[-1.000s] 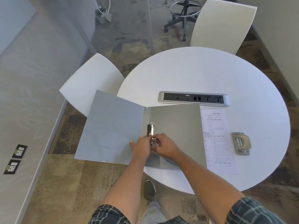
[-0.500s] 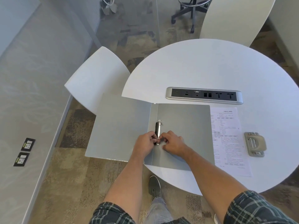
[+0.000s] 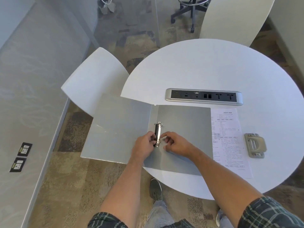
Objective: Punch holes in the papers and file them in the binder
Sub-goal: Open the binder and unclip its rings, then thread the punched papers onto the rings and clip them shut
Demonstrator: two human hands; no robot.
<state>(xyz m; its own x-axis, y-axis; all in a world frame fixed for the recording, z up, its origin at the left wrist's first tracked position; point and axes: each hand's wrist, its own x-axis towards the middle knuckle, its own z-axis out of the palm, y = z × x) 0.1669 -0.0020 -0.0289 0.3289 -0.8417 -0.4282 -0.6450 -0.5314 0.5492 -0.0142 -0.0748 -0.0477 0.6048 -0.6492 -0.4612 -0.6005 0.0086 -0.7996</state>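
A grey binder (image 3: 184,122) lies open at the near left of the round white table (image 3: 213,68), its left cover hanging past the table edge. Its metal ring clip (image 3: 158,134) sits on the spine. My left hand (image 3: 144,146) pinches the lower part of the ring clip from the left. My right hand (image 3: 176,143) hovers just right of the clip, fingers curled and slightly apart, holding nothing. A printed paper sheet (image 3: 228,142) lies to the right of the binder. A beige hole punch (image 3: 255,145) rests beyond the paper.
A silver power and socket strip (image 3: 204,96) is set into the table behind the binder. One white chair (image 3: 92,83) stands at the left, another (image 3: 235,18) at the far side. A black stool base (image 3: 190,9) stands on the carpet beyond.
My right hand has come off the ring clip and drawn a little to the right. My left hand stays on the clip. The camera view shifted slightly.
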